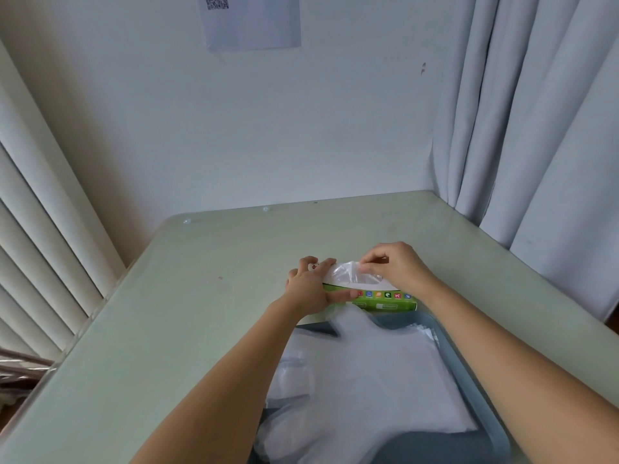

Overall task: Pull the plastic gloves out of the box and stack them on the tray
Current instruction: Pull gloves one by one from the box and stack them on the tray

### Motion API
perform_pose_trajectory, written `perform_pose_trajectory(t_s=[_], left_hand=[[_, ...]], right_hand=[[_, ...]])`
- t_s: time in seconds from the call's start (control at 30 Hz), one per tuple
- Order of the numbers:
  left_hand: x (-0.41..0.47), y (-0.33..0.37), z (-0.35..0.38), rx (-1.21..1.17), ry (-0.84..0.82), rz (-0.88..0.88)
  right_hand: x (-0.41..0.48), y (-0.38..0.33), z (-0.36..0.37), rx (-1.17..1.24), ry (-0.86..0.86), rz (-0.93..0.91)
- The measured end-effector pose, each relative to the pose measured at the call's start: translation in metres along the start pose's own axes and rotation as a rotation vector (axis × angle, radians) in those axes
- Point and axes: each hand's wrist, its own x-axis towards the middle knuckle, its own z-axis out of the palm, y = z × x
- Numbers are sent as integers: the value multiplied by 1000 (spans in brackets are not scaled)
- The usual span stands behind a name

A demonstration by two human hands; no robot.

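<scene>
- While the left hand (310, 289) holds the left end of the small green and white cardboard box (385, 301), with its fingers curled over the top and its thumb on the near side, the right hand (397, 267) is at the top of the box.
- The right hand pinches a thin, see-through plastic glove (348, 274) between its thumb and fingertips. This glove sticks up out of the long hole in the top of the box.
- The box lies flat near the middle of the pale green table (201, 313). Its near side has a row of little coloured pictures.
- Just on the near side of the box sits a blue-grey plastic tray (469, 363) with a raised rim.
- On the tray lies a flat pile of see-through plastic gloves (368, 380). The pile covers most of the tray, and one pointy part of it reaches right up to the near side of the box.
- Both bare arms reach across the tray, the left arm over its left side and the right arm over its right rim.
- Behind the table is a white wall (268, 128) with a sheet of white paper (251, 21) stuck high up on it.
- Pale grey curtains (536, 128) hang on the right, and white ribbed slats (40, 212) stand on the left.
</scene>
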Motion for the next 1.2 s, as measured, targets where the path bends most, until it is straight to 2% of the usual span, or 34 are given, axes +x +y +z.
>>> perform_pose_trajectory(t_s=[0.07,0.2,0.27,0.37,0.5,0.7,0.8,1.03,1.1,1.2], left_hand=[[0,1,0,-4,6,-5],[-2,3,-1,-8,7,-11],[-2,3,-1,-9,-3,-15],[-3,4,-3,9,-17,-14],[-4,3,-3,-10,-24,-6],[-3,1,-1,-39,-3,-8],[-3,1,-1,-30,4,-7],[-5,3,-2,-27,4,-14],[-5,2,-3,-26,-2,-11],[-6,3,-3,-30,-8,-5]], right_hand=[[-7,-4,0,-109,30,-97],[-17,-18,11,-439,21,-487],[-18,-27,12,-486,48,-563],[-9,-34,7,-479,104,-522],[13,-35,-1,-460,155,-363],[4,-25,-10,-325,132,-243],[-23,-20,-14,-349,57,-289],[-36,-36,-8,-648,3,-652],[-19,-46,-15,-713,-11,-659],[14,-53,-30,-712,36,-509]])
